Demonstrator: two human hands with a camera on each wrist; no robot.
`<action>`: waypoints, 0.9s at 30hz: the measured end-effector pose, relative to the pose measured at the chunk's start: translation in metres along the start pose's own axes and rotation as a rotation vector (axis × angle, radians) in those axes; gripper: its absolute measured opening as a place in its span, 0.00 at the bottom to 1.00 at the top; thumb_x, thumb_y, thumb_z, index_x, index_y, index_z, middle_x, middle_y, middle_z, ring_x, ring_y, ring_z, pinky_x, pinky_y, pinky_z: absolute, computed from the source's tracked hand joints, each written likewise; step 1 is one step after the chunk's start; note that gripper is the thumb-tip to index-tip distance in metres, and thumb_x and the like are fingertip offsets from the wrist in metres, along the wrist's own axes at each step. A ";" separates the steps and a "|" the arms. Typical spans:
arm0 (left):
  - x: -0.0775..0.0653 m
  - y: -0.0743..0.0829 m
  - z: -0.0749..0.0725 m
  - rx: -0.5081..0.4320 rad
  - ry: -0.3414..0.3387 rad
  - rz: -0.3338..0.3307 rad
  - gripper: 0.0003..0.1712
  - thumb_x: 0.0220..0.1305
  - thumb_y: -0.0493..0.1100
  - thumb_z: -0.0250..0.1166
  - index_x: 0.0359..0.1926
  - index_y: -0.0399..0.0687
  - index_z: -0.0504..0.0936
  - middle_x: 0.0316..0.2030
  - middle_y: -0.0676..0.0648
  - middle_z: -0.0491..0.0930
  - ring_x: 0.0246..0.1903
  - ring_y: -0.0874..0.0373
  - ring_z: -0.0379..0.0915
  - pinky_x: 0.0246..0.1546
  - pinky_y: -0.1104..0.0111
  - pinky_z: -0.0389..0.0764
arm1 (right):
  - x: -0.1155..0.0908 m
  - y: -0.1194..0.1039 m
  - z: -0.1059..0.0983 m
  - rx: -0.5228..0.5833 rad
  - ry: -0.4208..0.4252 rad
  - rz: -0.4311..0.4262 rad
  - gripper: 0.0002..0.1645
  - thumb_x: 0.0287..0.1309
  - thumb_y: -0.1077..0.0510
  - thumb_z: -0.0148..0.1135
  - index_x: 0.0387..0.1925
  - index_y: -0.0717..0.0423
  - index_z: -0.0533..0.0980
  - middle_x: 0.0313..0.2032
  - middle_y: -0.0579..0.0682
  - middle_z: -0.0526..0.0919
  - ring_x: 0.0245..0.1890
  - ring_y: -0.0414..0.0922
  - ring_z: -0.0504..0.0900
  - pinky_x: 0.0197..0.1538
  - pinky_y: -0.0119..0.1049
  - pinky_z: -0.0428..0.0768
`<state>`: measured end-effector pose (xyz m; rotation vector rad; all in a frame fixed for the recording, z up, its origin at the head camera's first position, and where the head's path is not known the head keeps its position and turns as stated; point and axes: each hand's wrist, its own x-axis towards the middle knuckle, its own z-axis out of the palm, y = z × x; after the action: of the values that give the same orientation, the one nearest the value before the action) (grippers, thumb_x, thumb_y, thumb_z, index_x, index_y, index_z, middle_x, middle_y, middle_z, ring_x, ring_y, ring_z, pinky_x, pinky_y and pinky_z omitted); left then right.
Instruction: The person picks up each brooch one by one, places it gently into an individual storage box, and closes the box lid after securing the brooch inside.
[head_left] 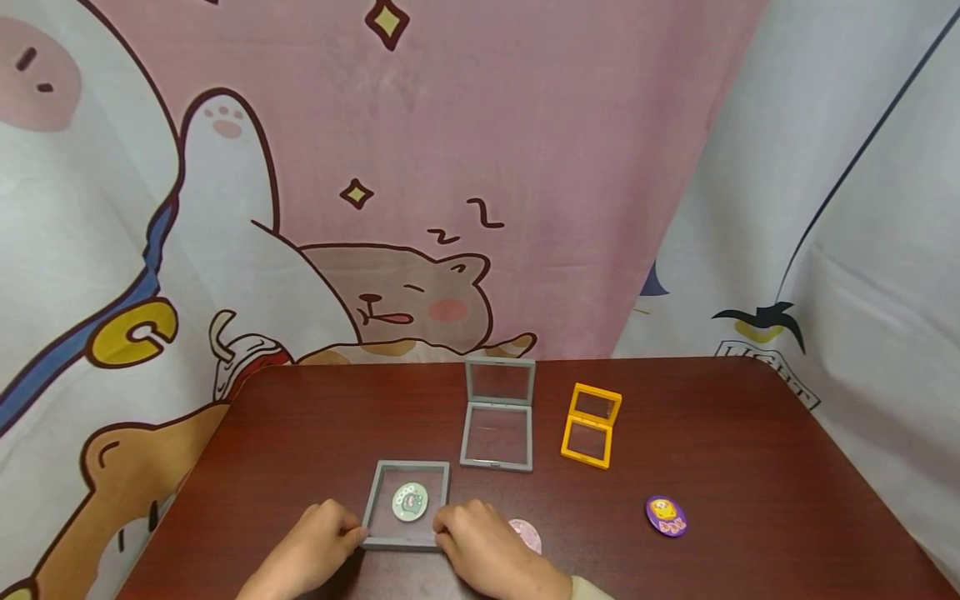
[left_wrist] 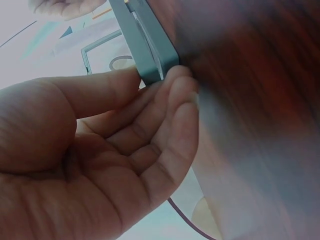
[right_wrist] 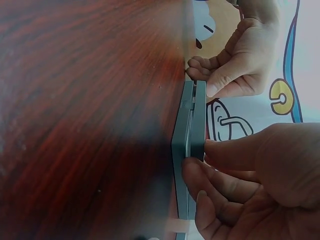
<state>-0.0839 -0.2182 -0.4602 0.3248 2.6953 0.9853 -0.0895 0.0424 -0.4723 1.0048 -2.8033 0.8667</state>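
Observation:
A grey square display frame (head_left: 405,545) with a clear window lies near the table's front, its two halves folded together with a thin gap along the edge. Within the window is a round white-and-green badge (head_left: 410,502). My left hand (head_left: 318,537) pinches the near left corner between thumb and fingers. Toward the near right corner, my right hand (head_left: 491,546) grips the same edge; in the right wrist view its thumb (right_wrist: 232,152) lies on the upper half and its fingers at the seam. Partly hidden behind the right hand is a pink badge (head_left: 527,534).
An unfolded grey frame (head_left: 461,437) stands behind, with its lid upright. To its right is a smaller yellow frame (head_left: 586,458), also unfolded. A purple badge (head_left: 666,516) lies on the right of the brown table (head_left: 750,467). Printed curtains (head_left: 570,167) hang behind.

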 end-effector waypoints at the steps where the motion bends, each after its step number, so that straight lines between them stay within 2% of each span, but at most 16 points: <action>1: 0.000 0.000 0.000 -0.010 -0.009 -0.001 0.32 0.70 0.35 0.68 0.14 0.55 0.60 0.14 0.59 0.55 0.17 0.66 0.50 0.18 0.73 0.55 | 0.000 0.000 0.000 -0.004 0.000 -0.002 0.07 0.60 0.61 0.72 0.28 0.48 0.83 0.25 0.35 0.82 0.26 0.30 0.78 0.29 0.28 0.76; 7: 0.001 0.000 -0.002 -0.024 -0.028 0.004 0.32 0.70 0.34 0.67 0.14 0.56 0.60 0.13 0.60 0.56 0.16 0.66 0.50 0.18 0.73 0.54 | 0.001 -0.001 0.000 -0.024 -0.004 -0.007 0.04 0.59 0.61 0.73 0.30 0.50 0.85 0.27 0.37 0.85 0.28 0.32 0.81 0.31 0.29 0.78; 13: 0.001 -0.001 -0.004 -0.070 -0.062 -0.017 0.29 0.70 0.35 0.66 0.12 0.53 0.67 0.11 0.60 0.65 0.15 0.65 0.53 0.17 0.73 0.55 | 0.001 -0.002 0.000 -0.021 -0.005 -0.012 0.03 0.58 0.62 0.73 0.30 0.51 0.86 0.27 0.38 0.86 0.29 0.32 0.82 0.32 0.28 0.79; 19: 0.001 -0.005 -0.003 -0.056 -0.040 -0.007 0.23 0.68 0.35 0.68 0.14 0.44 0.78 0.12 0.58 0.71 0.15 0.65 0.59 0.17 0.73 0.58 | 0.001 -0.002 0.002 -0.014 0.017 -0.041 0.08 0.56 0.65 0.72 0.26 0.50 0.84 0.23 0.37 0.82 0.24 0.29 0.76 0.28 0.25 0.74; 27: 0.002 -0.004 -0.002 -0.037 -0.027 -0.002 0.23 0.68 0.35 0.69 0.13 0.44 0.78 0.11 0.60 0.70 0.14 0.65 0.59 0.17 0.73 0.59 | 0.000 -0.001 0.000 -0.013 -0.003 -0.020 0.10 0.58 0.64 0.71 0.25 0.48 0.82 0.21 0.35 0.79 0.22 0.29 0.73 0.26 0.25 0.72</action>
<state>-0.0867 -0.2221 -0.4615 0.3252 2.6494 1.0209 -0.0889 0.0418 -0.4718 1.0308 -2.7926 0.8442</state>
